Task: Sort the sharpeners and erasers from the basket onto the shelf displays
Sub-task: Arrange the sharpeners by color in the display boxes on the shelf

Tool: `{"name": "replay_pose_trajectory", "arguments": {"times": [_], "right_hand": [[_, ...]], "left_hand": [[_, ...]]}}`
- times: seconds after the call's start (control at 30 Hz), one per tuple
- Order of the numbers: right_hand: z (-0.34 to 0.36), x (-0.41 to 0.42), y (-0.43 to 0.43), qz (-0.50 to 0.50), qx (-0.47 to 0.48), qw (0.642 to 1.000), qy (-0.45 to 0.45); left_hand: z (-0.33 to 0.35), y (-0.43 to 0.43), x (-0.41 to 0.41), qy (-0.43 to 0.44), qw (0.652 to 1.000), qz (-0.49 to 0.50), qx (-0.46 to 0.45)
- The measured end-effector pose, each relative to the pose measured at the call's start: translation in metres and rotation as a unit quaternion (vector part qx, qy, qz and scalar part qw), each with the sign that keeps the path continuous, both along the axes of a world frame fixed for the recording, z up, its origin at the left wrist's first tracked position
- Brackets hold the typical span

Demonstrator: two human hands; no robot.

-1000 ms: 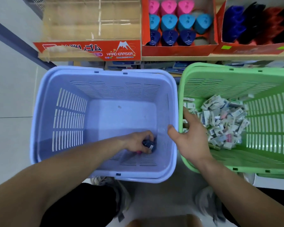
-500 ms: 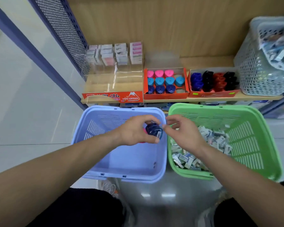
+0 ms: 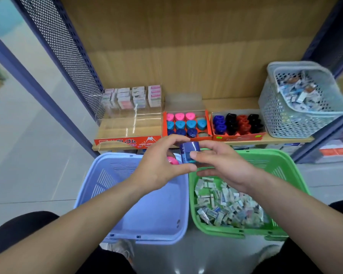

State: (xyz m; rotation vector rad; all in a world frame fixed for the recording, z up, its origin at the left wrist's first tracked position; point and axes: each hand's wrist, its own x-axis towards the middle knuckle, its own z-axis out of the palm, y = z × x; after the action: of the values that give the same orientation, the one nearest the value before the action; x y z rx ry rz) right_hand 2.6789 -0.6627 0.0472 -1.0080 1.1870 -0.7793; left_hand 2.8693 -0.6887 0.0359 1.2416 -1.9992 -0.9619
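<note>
head view: you are looking down at a low wooden shelf [image 3: 236, 103] with two baskets on the pale tiled floor [image 3: 28, 155] in front of it. your left hand [image 3: 158, 167] and right hand [image 3: 224, 167] meet above the line where the baskets adjoin, just in front of the shelf's front edge. both pinch the dark blue sharpener [image 3: 189, 150] between thumb and curled fingers, the left hand on its left side and the right hand on its right. a pink piece [image 3: 172, 160] shows behind your left fingers; how it is held cannot be told.

under your left arm sits the lilac basket [image 3: 99, 175]. just beside it on the right is the green basket [image 3: 297, 180], its bottom covered with a heap of small wrapped erasers [image 3: 226, 206].

at the shelf's left front corner stands a clear eraser display [image 3: 127, 129] with a red printed front, and boxed erasers [image 3: 131, 96] are stacked along its back. next along the front edge is a red sharpener tray [image 3: 164, 123] with rows of pink, light blue and dark blue sharpeners. after it comes a second tray [image 3: 240, 137] of dark blue, black and red ones. at the right end a grey mesh basket [image 3: 285, 119] holds more wrapped items. a perforated metal panel [image 3: 67, 56] closes the shelf's left side, and a wooden back board [image 3: 186, 46] rises behind.
</note>
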Motion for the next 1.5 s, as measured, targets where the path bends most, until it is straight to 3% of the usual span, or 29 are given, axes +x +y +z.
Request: {"name": "replay_pose_trajectory", "arguments": {"times": [0.13, 0.33, 0.8, 1.0, 1.13, 1.23, 1.33, 1.5], "right_hand": [[-0.011, -0.006, -0.009, 0.005, -0.012, 0.999, -0.030], [-0.014, -0.009, -0.024, -0.036, -0.125, 0.990, 0.045], [-0.024, -0.010, -0.047, -0.071, -0.151, 0.985, 0.036], [-0.026, -0.019, -0.053, -0.036, -0.186, 0.976, 0.110], [-0.029, -0.028, -0.052, -0.052, -0.201, 0.966, 0.155], [-0.041, -0.036, -0.052, -0.094, -0.159, 0.958, 0.219], [-0.054, -0.042, -0.064, -0.120, -0.124, 0.939, 0.298], [-0.077, -0.045, -0.124, -0.095, -0.171, 0.902, 0.386]], "left_hand": [[-0.002, -0.010, -0.003, 0.000, 1.000, 0.009, 0.010], [-0.008, -0.028, -0.010, -0.043, 0.998, 0.026, -0.025], [-0.027, -0.056, -0.005, 0.005, 0.999, 0.000, 0.045], [-0.027, -0.061, 0.000, -0.007, 0.993, -0.044, 0.106], [-0.024, -0.064, 0.001, -0.017, 0.992, 0.000, 0.123], [-0.031, -0.071, 0.010, 0.002, 0.991, 0.041, 0.124], [-0.039, -0.077, 0.018, 0.001, 0.991, 0.056, 0.124], [-0.047, -0.084, 0.036, -0.043, 0.988, 0.043, 0.139]]}}
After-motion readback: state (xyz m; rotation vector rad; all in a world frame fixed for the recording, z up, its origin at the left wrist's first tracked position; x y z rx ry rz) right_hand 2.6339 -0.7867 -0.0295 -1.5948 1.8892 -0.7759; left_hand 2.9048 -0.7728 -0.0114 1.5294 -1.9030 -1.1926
